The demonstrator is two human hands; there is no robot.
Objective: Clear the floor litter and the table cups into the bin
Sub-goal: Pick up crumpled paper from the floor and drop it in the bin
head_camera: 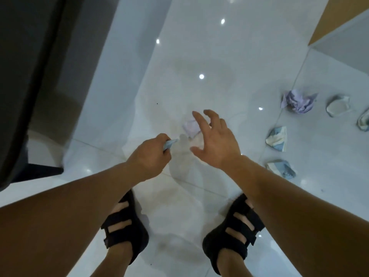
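Crumpled lilac, blue litter (298, 101) on floor (199, 47)

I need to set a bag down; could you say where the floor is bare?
Bare tile runs ahead of the lilac wad by the right hand, across to the dark furniture, and between the sandals. Crowded rightward: a larger lilac wad and four crushed cups.

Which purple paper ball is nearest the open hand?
The small lilac wad just beyond the right hand; the other lilac wad lies far off right.

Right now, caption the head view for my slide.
Left hand grips a pale blue paper scrap; open right hand hovers over a crumpled lilac paper ball on the glossy white floor.
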